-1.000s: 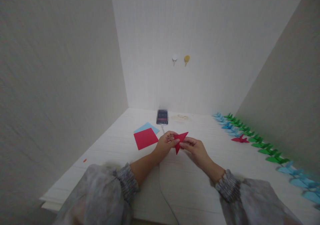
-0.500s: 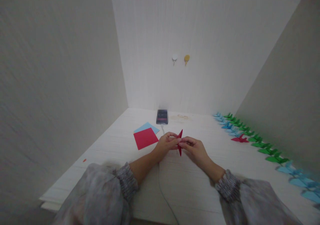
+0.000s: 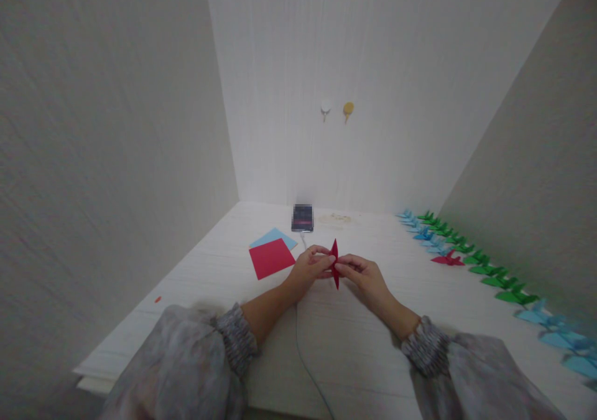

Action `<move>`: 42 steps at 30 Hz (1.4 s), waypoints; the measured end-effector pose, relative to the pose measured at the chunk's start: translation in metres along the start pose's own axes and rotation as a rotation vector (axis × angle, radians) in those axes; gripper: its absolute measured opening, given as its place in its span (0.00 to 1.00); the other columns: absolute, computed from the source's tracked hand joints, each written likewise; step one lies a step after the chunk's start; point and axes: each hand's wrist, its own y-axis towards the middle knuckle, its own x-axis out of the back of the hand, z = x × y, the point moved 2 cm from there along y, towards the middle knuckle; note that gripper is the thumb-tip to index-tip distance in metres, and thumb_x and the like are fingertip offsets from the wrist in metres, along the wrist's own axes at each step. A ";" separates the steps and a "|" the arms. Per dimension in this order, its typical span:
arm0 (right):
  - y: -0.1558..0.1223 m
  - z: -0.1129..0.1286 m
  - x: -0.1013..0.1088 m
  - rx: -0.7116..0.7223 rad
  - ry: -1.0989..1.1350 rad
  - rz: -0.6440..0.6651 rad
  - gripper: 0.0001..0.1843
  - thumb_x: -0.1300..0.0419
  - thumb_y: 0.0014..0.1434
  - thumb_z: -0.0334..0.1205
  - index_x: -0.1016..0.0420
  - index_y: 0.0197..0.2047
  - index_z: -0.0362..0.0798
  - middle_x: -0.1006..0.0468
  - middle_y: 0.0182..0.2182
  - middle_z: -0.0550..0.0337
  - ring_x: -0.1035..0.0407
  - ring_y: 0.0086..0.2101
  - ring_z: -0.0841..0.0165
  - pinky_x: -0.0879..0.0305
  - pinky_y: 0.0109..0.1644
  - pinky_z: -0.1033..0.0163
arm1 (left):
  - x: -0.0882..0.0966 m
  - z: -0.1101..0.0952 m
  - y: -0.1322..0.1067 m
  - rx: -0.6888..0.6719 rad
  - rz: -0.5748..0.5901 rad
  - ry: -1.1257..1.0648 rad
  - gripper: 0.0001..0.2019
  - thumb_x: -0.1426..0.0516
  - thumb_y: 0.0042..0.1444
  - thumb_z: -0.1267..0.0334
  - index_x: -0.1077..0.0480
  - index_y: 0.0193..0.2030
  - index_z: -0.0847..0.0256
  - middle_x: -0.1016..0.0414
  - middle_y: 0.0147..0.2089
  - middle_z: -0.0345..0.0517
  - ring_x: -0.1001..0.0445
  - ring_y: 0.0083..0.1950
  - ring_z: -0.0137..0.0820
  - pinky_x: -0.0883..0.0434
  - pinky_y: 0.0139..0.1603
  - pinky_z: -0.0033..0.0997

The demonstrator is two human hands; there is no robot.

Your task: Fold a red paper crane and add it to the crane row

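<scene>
Two hands meet in the middle of the white desk (image 3: 196,295). The left hand (image 3: 310,269) and the right hand (image 3: 366,277) both pinch a small red folded paper (image 3: 334,263) with their fingertips, one from each side. The red folded paper stands up thin and pointy between them, with one tip up and one tip down, just above the desk. Both arms wear gray sleeves with gathered cuffs. Just to the left of the left hand, a flat red paper square (image 3: 271,258) lies on the desk. A light blue paper sheet (image 3: 275,237) peeks out from under its far edge. Behind the hands, near the back wall, a phone (image 3: 303,217) lies on the desk, and a thin cable (image 3: 303,351) runs from it toward the person, passing under the hands. Along the right side of the desk is a long row of folded paper birds, green ones (image 3: 485,270) and blue ones (image 3: 555,326). One red paper bird (image 3: 448,259) sits with them. Two small hooks (image 3: 336,108) stick on the back wall, one white and one yellow. A tiny red scrap (image 3: 158,299) lies near the left edge of the desk.
</scene>
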 end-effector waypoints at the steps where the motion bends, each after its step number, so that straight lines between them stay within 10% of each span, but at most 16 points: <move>1: 0.000 0.000 0.000 0.001 0.000 0.002 0.06 0.37 0.41 0.37 0.26 0.27 0.47 0.23 0.24 0.61 0.30 0.26 0.71 0.34 0.33 0.65 | 0.000 0.000 0.000 -0.001 0.003 0.003 0.15 0.41 0.43 0.61 0.40 0.35 0.64 0.27 0.30 0.45 0.27 0.32 0.29 0.30 0.39 0.35; 31: -0.001 0.001 0.002 0.022 -0.057 -0.004 0.08 0.40 0.44 0.39 0.28 0.31 0.47 0.26 0.24 0.62 0.33 0.25 0.72 0.37 0.31 0.66 | -0.001 -0.001 0.000 -0.050 0.034 -0.053 0.14 0.43 0.46 0.60 0.41 0.36 0.64 0.29 0.33 0.46 0.27 0.36 0.32 0.31 0.41 0.40; 42: -0.004 0.004 0.000 0.231 -0.434 0.011 0.08 0.46 0.50 0.35 0.31 0.36 0.47 0.29 0.27 0.59 0.35 0.27 0.70 0.38 0.32 0.65 | -0.001 -0.001 0.002 -0.027 -0.010 0.032 0.18 0.39 0.39 0.63 0.41 0.35 0.64 0.28 0.32 0.43 0.28 0.32 0.28 0.32 0.36 0.31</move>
